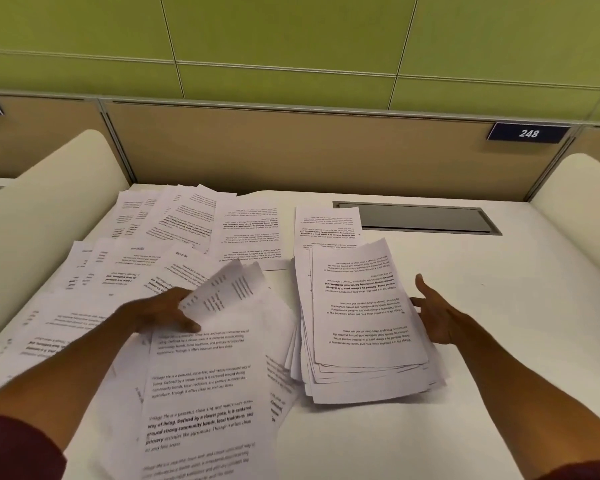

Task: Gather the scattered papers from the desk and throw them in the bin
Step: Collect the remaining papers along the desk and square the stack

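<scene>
Printed white papers lie scattered (pixel 160 244) over the left half of the white desk (pixel 482 282). A rough stack of gathered sheets (pixel 364 320) sits at the centre right. My left hand (pixel 167 311) grips a few curled sheets (pixel 229 289) lifted off the desk, above a long printed page (pixel 201 393). My right hand (pixel 437 313) is at the stack's right edge with fingers spread and straight, touching its side. No bin is in view.
A grey recessed cable hatch (pixel 426 220) lies at the desk's back right. Cream curved side dividers (pixel 45 209) stand at both sides, and a tan back panel (pixel 291 150) carries a plate marked 248 (pixel 529 133).
</scene>
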A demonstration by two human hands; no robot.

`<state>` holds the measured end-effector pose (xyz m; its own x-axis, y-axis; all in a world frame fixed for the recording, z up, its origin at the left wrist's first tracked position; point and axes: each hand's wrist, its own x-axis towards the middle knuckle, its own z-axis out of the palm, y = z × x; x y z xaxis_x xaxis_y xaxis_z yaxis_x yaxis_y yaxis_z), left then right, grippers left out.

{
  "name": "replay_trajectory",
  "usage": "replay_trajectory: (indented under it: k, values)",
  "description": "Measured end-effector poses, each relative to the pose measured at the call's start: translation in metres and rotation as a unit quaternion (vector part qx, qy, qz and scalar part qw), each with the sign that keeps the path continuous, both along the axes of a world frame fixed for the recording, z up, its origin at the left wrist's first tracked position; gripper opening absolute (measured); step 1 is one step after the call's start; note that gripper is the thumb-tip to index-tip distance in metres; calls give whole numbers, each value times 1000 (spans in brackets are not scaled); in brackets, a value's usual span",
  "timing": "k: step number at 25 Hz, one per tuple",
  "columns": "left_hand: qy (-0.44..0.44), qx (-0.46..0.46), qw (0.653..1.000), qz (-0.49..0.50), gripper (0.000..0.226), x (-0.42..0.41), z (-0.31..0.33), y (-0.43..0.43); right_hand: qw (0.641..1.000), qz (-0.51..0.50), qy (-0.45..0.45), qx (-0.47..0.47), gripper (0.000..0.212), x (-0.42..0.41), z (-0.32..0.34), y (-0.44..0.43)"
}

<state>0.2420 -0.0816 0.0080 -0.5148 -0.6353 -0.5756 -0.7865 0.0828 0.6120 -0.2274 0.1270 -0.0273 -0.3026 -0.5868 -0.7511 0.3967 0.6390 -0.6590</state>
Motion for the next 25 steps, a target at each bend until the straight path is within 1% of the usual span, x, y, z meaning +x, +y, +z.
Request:
replay_trajectory:
  k: [2,4,6,9,11,12,13,15,16,18,19,21,24,25]
  values:
    - [32,4,998,52,79,17,14,-12,1000,-1,-1,-1,91,1,0,1]
    - [92,3,991,92,93,28,29,-20,1000,3,7,-3,91,2,-1,1]
    - [146,7,981,125,98,32,46,-24,1000,5,12,-4,90,2,0,1]
    - [224,20,962,156,95,29,64,-30,1000,7,6,-8,89,3,1,2]
    - [260,27,950,173,88,16,72,-31,1000,8,7,-11,92,4,0,2]
    - [275,25,945,174,81,4,75,-30,1000,6,6,-14,93,3,-1,2]
    - [290,21,941,173,68,-12,76,-28,1000,3,6,-18,95,2,-2,2]
    - [312,2,933,180,35,-49,68,-22,1000,0,0,-24,102,0,-4,3]
    - [313,11,932,181,29,-67,59,-17,1000,-1,-6,-27,106,-1,-4,3]
    - [291,66,939,169,29,-99,32,-4,999,0,-16,-28,110,-1,-2,4]
    - [277,99,941,167,33,-113,18,4,999,7,-19,-27,110,-1,0,5]
    - [257,148,939,174,56,-131,-11,16,999,37,-19,-26,101,0,6,7]
    - [244,159,942,165,87,-144,-42,29,995,81,-31,-39,76,-2,9,8]
    - [252,158,939,171,88,-146,-48,34,993,99,-40,-52,69,-3,6,9]
